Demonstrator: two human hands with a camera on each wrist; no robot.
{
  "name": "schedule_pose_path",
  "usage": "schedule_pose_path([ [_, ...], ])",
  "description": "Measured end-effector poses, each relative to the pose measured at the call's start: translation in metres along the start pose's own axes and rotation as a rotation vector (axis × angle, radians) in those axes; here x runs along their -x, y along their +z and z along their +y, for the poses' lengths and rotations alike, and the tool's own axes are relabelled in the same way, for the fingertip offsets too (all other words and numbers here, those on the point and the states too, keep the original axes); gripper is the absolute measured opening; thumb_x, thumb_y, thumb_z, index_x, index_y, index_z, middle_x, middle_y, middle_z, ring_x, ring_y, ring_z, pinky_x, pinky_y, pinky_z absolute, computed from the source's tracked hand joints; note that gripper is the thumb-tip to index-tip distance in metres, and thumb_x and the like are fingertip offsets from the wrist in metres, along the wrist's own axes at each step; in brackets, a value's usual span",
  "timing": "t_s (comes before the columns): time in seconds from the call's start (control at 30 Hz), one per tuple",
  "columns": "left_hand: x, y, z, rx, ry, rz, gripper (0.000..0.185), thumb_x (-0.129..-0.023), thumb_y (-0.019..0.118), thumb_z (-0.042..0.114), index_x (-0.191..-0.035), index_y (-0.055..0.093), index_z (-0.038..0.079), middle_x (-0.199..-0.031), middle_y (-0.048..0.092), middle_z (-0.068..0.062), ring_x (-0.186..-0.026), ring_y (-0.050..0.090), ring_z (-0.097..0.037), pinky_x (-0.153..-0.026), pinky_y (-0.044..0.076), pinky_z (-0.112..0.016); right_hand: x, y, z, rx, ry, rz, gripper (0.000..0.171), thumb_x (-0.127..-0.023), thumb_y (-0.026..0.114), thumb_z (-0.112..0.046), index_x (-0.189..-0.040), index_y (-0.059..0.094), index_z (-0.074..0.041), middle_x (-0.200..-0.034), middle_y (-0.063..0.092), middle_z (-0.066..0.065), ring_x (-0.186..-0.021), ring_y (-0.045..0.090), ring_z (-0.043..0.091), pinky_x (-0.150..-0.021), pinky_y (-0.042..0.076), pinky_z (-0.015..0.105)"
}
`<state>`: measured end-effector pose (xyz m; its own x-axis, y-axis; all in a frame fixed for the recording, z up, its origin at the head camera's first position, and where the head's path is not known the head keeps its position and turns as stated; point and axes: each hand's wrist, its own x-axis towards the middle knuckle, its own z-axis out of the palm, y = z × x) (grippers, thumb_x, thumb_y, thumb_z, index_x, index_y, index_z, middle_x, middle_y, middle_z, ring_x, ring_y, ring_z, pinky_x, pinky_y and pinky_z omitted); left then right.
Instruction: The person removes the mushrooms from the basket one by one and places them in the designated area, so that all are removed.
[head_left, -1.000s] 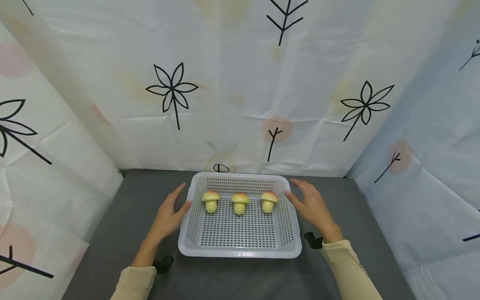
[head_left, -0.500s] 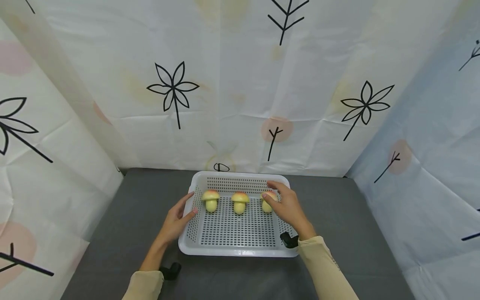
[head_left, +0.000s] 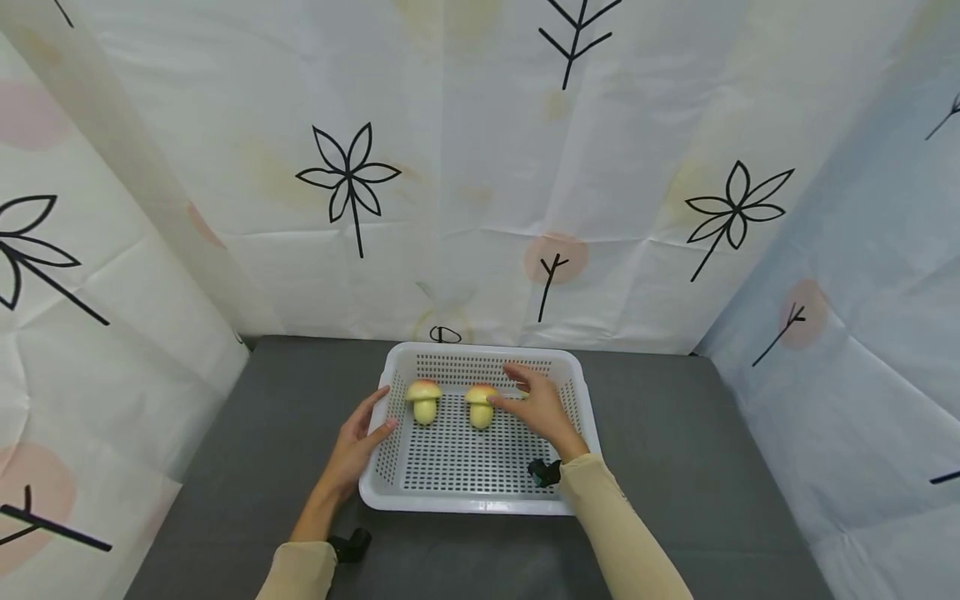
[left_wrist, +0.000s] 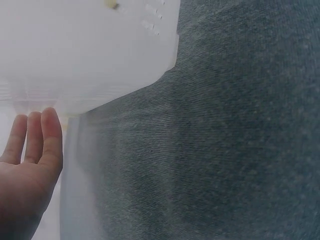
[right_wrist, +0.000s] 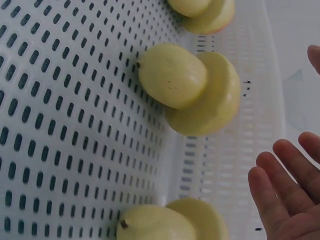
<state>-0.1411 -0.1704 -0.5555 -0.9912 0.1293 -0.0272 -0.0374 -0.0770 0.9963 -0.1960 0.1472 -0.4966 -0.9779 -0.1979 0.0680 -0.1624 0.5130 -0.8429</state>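
Note:
Three mushroom-shaped pieces with pale stems and yellow caps tinged red stand in a row in a white perforated plastic basket (head_left: 480, 504). The left mushroom (head_left: 425, 402) and the middle mushroom (head_left: 481, 406) show plainly from the head; my right hand mostly covers the right one. My right hand (head_left: 536, 408) hovers over the basket, fingers spread, thumb tip overlapping the middle mushroom's cap, nothing held. In the right wrist view a mushroom (right_wrist: 172, 75) lies apart from the fingers. My left hand (head_left: 356, 446) is at the basket's left rim, its straight fingers (left_wrist: 50, 130) right at the outer wall.
The basket stands on a dark grey cloth-covered table (head_left: 675, 433), near its back edge. White fabric walls (head_left: 480, 183) with plant drawings enclose the back and both sides. A black wrist device (head_left: 351, 546) sits at the left wrist, and another (head_left: 543, 472) at the right.
My right hand has moved left from outside the basket's right rim, past the right mushroom to the middle one. My left hand has come slightly in to the left rim. The mushrooms stay put.

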Motion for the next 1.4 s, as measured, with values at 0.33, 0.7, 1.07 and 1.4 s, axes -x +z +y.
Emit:
schedule_pose_path([
  [0.33,0.000,0.003,-0.003,0.008,0.014,0.000,0.061,-0.104,0.060,0.015,-0.159,0.034,0.016,-0.158,0.036,-0.018,-0.121,0.058,-0.036,-0.086,0.055,-0.055,-0.009,0.017,0.008,-0.025,0.040,-0.088,0.080,-0.082,0.088,-0.029,-0.149,0.051,-0.008,-0.151,0.051,0.012,-0.136,0.047,0.040,-0.107,0.042,0.052],
  [0.7,0.001,0.005,-0.003,-0.013,0.017,0.022,0.061,-0.103,0.061,0.015,-0.159,0.035,0.017,-0.160,0.036,-0.016,-0.122,0.058,-0.037,-0.086,0.055,-0.054,-0.018,0.027,0.012,0.069,0.083,-0.113,0.081,-0.079,0.090,-0.027,-0.149,0.052,-0.012,-0.152,0.049,0.009,-0.134,0.048,0.041,-0.105,0.044,0.053],
  [1.07,0.002,0.001,-0.002,-0.019,0.020,0.021,0.062,-0.103,0.062,0.013,-0.159,0.035,0.015,-0.158,0.037,-0.019,-0.119,0.060,-0.033,-0.085,0.056,-0.049,-0.019,0.034,0.021,0.102,0.051,-0.180,0.084,-0.078,0.091,-0.026,-0.149,0.050,-0.004,-0.149,0.052,0.014,-0.137,0.047,0.036,-0.110,0.039,0.050],
  [1.4,0.000,0.001,-0.001,-0.015,0.026,0.015,0.063,-0.102,0.062,0.013,-0.159,0.034,0.014,-0.159,0.036,-0.018,-0.122,0.059,-0.031,-0.087,0.055,-0.050,-0.021,0.036,0.026,0.111,0.018,-0.191,0.077,-0.080,0.089,-0.024,-0.144,0.054,0.001,-0.138,0.061,0.014,-0.125,0.057,0.031,-0.103,0.045,0.048],
])
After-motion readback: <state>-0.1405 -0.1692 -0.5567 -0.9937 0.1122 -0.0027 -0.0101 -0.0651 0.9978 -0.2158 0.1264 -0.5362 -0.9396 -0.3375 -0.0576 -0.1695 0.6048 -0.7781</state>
